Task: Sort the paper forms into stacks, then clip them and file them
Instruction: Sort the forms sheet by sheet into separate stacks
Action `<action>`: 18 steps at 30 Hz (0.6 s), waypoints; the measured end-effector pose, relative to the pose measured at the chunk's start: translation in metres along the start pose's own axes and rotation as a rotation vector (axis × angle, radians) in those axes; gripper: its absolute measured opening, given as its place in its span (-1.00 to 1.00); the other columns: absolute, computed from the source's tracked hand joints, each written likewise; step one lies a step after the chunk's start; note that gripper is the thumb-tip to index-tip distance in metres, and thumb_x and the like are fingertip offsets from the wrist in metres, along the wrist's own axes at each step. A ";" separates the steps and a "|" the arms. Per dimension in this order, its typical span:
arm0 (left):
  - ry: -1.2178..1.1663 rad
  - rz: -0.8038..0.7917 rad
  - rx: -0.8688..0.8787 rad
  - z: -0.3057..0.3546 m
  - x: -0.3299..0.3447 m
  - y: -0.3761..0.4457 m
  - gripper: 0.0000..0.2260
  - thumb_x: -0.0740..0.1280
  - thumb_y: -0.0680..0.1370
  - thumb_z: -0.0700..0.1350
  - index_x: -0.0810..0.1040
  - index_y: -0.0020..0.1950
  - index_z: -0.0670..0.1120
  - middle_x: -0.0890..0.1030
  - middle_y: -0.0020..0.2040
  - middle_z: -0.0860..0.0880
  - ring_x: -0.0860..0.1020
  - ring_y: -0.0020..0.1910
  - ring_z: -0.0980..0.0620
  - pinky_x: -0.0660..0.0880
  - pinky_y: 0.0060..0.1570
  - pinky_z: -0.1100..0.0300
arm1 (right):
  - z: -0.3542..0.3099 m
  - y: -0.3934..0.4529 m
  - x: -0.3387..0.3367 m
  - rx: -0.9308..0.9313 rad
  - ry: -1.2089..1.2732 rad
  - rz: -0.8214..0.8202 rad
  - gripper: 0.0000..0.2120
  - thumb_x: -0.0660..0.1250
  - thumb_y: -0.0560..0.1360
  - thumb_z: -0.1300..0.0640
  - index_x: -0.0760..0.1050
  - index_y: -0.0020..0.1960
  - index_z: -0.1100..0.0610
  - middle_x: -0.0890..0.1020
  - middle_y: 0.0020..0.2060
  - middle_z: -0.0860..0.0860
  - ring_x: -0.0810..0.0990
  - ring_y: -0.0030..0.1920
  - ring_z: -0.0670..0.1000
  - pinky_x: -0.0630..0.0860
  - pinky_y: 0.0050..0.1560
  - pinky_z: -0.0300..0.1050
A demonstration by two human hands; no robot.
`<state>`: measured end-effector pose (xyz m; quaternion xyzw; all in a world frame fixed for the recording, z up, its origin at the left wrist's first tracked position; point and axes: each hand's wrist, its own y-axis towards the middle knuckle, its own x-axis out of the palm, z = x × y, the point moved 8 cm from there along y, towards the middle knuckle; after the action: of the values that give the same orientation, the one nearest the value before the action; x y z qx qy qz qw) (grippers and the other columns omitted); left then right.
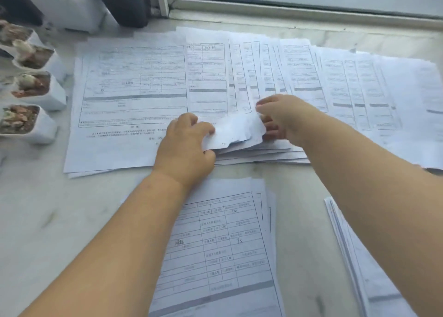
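Many white printed forms (pixel 299 72) lie fanned out across the far half of a pale marble sill. The largest exposed form (pixel 134 86) is at the left of the spread. My left hand (pixel 187 146) and my right hand (pixel 280 115) both pinch the lifted, curled near edges of several overlapping sheets (pixel 237 132) in the middle of the fan. A sorted stack of forms (pixel 223 244) rests close to me, partly under my left forearm. Another stack (pixel 354 252) sits at the near right, mostly hidden by my right forearm.
Several small white pots with succulents (pixel 31 88) line the left edge, and larger white (pixel 64 4) and dark (pixel 124 2) pots stand at the back left. A window frame (pixel 299 7) runs along the back. Bare marble (pixel 48 220) shows at the near left.
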<state>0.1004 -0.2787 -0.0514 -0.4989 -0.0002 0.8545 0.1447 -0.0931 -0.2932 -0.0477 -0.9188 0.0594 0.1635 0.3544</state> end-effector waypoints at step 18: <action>-0.086 -0.060 0.196 0.057 0.038 -0.238 -0.65 0.32 0.51 -0.26 0.53 0.29 -0.06 0.42 0.35 -0.02 0.35 0.36 0.01 0.16 0.29 0.32 | 0.233 -0.245 -0.001 0.071 -0.095 -0.040 -0.91 0.32 0.52 0.24 0.56 -0.14 0.14 0.67 -0.34 0.00 0.58 -0.37 -0.05 0.51 -0.28 -0.17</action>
<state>0.0936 -0.0328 -0.0205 -0.4449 0.0620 0.8664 0.2180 -0.0986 0.0451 -0.0544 -0.8979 0.0299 0.1974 0.3924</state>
